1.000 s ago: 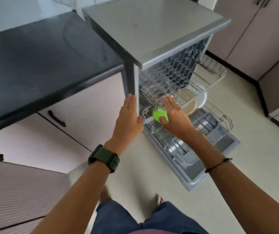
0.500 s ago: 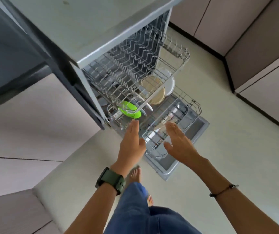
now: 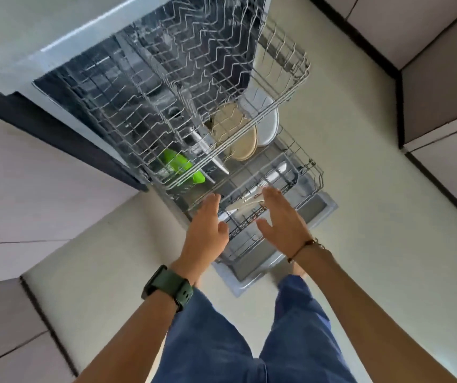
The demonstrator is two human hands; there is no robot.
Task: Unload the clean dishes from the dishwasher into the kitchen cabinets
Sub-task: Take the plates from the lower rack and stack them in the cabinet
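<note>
Pale kitchen floor [image 3: 346, 189], dishwasher [image 3: 128, 87] open with both racks pulled out. Left hand [image 3: 206, 236]: fingers straight, pressed together, thumb out, tips at the lower rack [image 3: 302, 172] edge; holds nothing. Right hand [image 3: 284, 222]: fingers straight, loosely together, thumb spread, over the same rack. Green bowl [image 3: 179, 168], tan plate [image 3: 242, 142], white plate [image 3: 268, 125] sit under the upper rack [image 3: 291, 87], partly hidden by wire. Cutlery below the right fingertips blurred.

A pale floor [image 3: 360, 189] runs beneath blue trousers [image 3: 299, 341], a green watch [image 3: 168, 287] and a dark wrist cord [image 3: 304, 246].
</note>
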